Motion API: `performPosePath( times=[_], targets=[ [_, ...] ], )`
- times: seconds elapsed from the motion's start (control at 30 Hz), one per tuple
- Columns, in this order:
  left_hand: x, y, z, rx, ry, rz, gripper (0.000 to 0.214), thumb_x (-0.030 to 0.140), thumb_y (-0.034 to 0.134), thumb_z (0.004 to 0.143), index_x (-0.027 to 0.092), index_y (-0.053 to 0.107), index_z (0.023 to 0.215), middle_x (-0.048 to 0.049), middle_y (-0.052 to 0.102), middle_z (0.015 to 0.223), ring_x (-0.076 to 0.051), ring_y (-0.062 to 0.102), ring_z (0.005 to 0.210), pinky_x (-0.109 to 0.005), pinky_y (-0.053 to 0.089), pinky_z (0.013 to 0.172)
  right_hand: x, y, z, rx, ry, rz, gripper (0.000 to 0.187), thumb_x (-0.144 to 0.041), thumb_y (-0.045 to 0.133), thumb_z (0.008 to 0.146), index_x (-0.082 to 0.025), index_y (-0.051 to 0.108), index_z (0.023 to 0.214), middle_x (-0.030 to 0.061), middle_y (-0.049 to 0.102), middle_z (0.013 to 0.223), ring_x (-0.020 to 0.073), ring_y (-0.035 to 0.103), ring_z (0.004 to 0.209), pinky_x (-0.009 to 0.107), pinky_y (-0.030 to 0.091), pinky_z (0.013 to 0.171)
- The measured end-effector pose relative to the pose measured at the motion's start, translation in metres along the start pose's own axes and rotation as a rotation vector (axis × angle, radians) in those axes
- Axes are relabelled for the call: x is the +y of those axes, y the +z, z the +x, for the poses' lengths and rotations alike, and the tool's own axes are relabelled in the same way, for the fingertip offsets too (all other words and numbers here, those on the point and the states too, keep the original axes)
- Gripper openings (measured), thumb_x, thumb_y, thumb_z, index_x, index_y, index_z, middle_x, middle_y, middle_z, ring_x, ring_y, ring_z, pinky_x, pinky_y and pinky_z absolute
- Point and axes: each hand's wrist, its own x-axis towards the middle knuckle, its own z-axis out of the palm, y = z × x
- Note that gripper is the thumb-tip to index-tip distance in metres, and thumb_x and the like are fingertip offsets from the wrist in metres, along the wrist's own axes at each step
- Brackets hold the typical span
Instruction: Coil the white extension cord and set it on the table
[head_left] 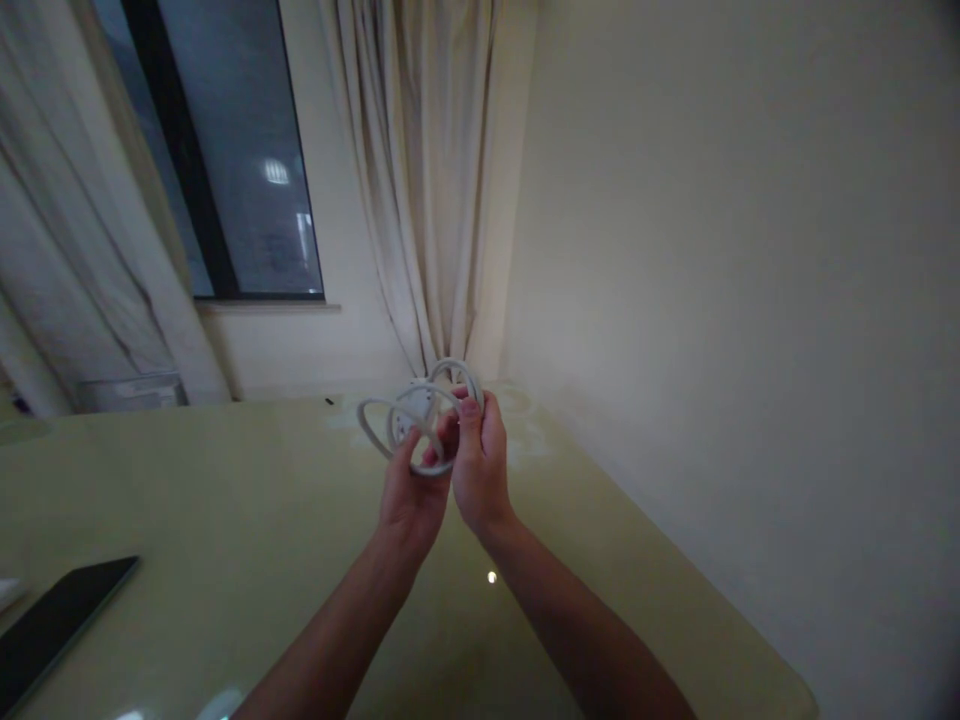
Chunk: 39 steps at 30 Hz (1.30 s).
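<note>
- Dark tablet-like slab [67,620], lower left on the glossy tabletop [225,500]: well apart from the hands, seemingly at little risk
- Left hand [412,500]: fingers curled round the lower loops, thumb against cable or strip, which of the two could not be told
- Right hand [481,460]: thumb and fingers pinched the bundled cable; a slackened pinch could have let the coils spring open
- White cable [431,470], in uneven loops between the hands: crossed turns could have tangled if pulled
- White power strip [414,400], behind the loops: poorly supported weight could have tipped it down
- Curtain [427,150]: gathered beyond
</note>
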Motion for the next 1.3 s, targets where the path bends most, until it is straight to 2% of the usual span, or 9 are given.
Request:
performPosePath(
  times=[0.1, 0.23, 0.37, 0.53, 0.67, 0.83, 1.0, 1.17, 1.3],
  targets=[
    [-0.002, -0.006, 0.004, -0.113, 0.025, 0.013, 0.011, 0.008, 0.062, 0.094, 0.013, 0.071, 0.097, -0.0010, 0.069, 0.073, -0.008, 0.064, 0.059, -0.014, 0.054, 0.058, 0.002, -0.002, 0.003, 0.108, 0.038, 0.082, 0.038, -0.062, 0.055, 0.102, -0.026, 0.048, 0.113, -0.0019, 0.067, 0.083, 0.0114, 0.063, 0.052, 0.021, 0.047, 0.043],
    [-0.001, -0.015, 0.006, -0.074, 0.083, 0.015, 0.019, 0.000, 0.059, 0.095, 0.012, 0.064, 0.080, 0.0006, 0.063, 0.070, -0.003, 0.057, 0.054, -0.011, 0.051, 0.057, 0.004, -0.003, 0.006, 0.128, 0.040, 0.071, 0.039, -0.064, 0.054, 0.102, -0.027, 0.046, 0.111, 0.0029, 0.073, 0.093, 0.0153, 0.073, 0.070, 0.023, 0.054, 0.052],
    [0.004, -0.010, 0.003, -0.084, 0.156, 0.095, 0.014, 0.000, 0.066, 0.092, 0.012, 0.064, 0.085, -0.0027, 0.070, 0.083, -0.002, 0.057, 0.060, -0.011, 0.051, 0.061, 0.007, -0.005, 0.008, 0.154, -0.054, -0.041, 0.033, -0.058, 0.049, 0.105, -0.025, 0.052, 0.108, 0.0073, 0.072, 0.107, 0.0189, 0.073, 0.098, 0.030, 0.060, 0.074],
    [0.015, -0.002, -0.001, -0.048, 0.224, 0.326, 0.030, -0.001, 0.080, 0.076, 0.016, 0.062, 0.093, 0.0026, 0.066, 0.079, -0.003, 0.055, 0.056, -0.012, 0.044, 0.054, 0.011, -0.013, 0.012, 0.197, -0.095, -0.223, 0.031, -0.053, 0.054, 0.104, -0.024, 0.064, 0.109, 0.0063, 0.070, 0.114, 0.0185, 0.065, 0.107, 0.033, 0.052, 0.096],
    [0.018, -0.005, 0.004, 0.018, 0.263, 0.432, 0.034, 0.002, 0.077, 0.072, 0.018, 0.058, 0.095, 0.0051, 0.060, 0.073, -0.005, 0.051, 0.054, -0.015, 0.041, 0.052, 0.007, -0.015, 0.020, 0.182, 0.024, -0.047, 0.034, -0.055, 0.071, 0.091, -0.022, 0.066, 0.099, 0.0027, 0.069, 0.093, 0.0186, 0.065, 0.090, 0.030, 0.054, 0.081],
    [0.024, -0.012, 0.015, 0.189, 0.530, 0.612, 0.040, 0.008, 0.066, 0.077, 0.023, 0.053, 0.113, 0.0072, 0.055, 0.075, -0.009, 0.054, 0.056, -0.020, 0.044, 0.053, -0.004, -0.022, 0.036, 0.216, 0.219, 0.258, 0.036, -0.051, 0.080, 0.077, -0.022, 0.059, 0.075, -0.0008, 0.062, 0.072, 0.0161, 0.064, 0.073, 0.030, 0.057, 0.075],
    [0.043, -0.019, 0.024, 0.133, 0.705, 0.788, 0.023, 0.015, 0.069, 0.078, 0.021, 0.056, 0.096, 0.0046, 0.055, 0.077, -0.011, 0.055, 0.060, -0.022, 0.047, 0.056, -0.002, -0.034, 0.044, 0.211, 0.259, 0.312, 0.034, -0.046, 0.083, 0.081, -0.023, 0.058, 0.081, -0.0061, 0.056, 0.065, 0.0121, 0.061, 0.063, 0.029, 0.059, 0.069],
    [0.052, -0.016, 0.020, 0.010, 0.574, 0.842, 0.024, 0.018, 0.079, 0.072, 0.020, 0.056, 0.080, 0.0059, 0.051, 0.068, -0.010, 0.051, 0.059, -0.022, 0.048, 0.057, 0.012, -0.043, 0.052, 0.169, 0.483, 0.290, 0.021, -0.037, 0.076, 0.089, -0.020, 0.063, 0.092, -0.0076, 0.055, 0.061, 0.0078, 0.044, 0.046, 0.020, 0.040, 0.045],
    [0.051, -0.003, 0.004, -0.032, 0.542, 0.683, 0.041, 0.015, 0.084, 0.067, 0.020, 0.066, 0.103, 0.0046, 0.058, 0.084, -0.009, 0.054, 0.067, -0.023, 0.054, 0.063, 0.024, -0.047, 0.057, 0.140, 0.642, 0.221, 0.015, -0.029, 0.072, 0.090, -0.017, 0.066, 0.084, -0.0057, 0.058, 0.061, 0.0071, 0.044, 0.044, 0.021, 0.039, 0.045]
  ],
)
